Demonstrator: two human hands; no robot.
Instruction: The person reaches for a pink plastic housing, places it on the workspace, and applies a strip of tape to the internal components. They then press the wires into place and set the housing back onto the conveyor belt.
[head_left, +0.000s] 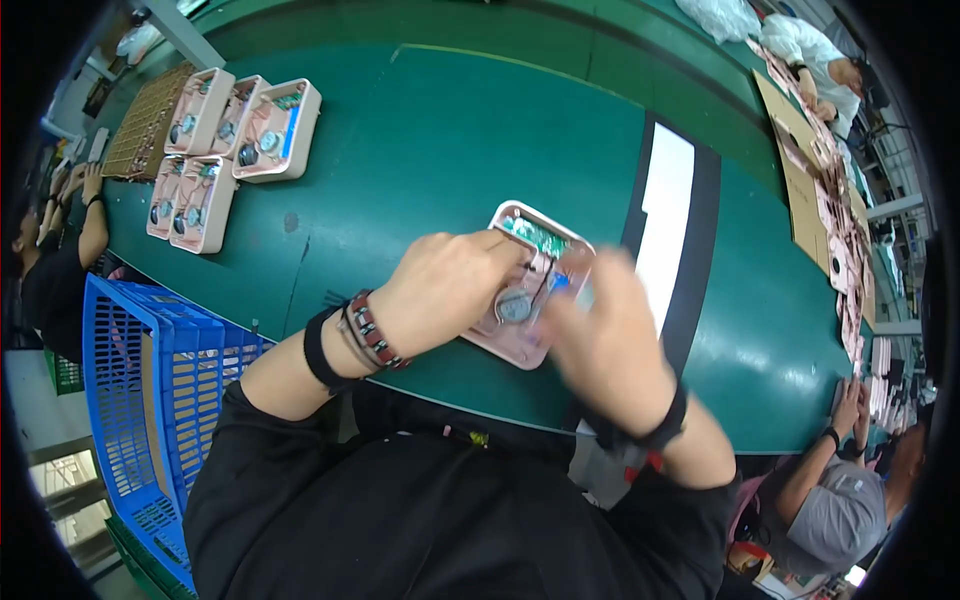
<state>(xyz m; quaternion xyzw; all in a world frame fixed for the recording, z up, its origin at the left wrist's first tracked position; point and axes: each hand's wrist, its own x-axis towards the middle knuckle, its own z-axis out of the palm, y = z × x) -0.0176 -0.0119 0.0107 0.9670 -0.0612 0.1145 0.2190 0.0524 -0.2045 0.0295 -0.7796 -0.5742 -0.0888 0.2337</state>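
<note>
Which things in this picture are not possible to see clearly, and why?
Head view: right hand, blurred; its hold is unclear.
Head view: case, left part hidden by the left hand.
Head view: green board, details too small.
Head view: blue crate, partly hidden by the black sleeve.

blue crate (165, 335) beside the green table (430, 150)

Green worktable (420, 130), pale grey post (185, 32)

The casing (520, 348) looks smooth plastic — the tabletop (450, 150) glossy.
</note>
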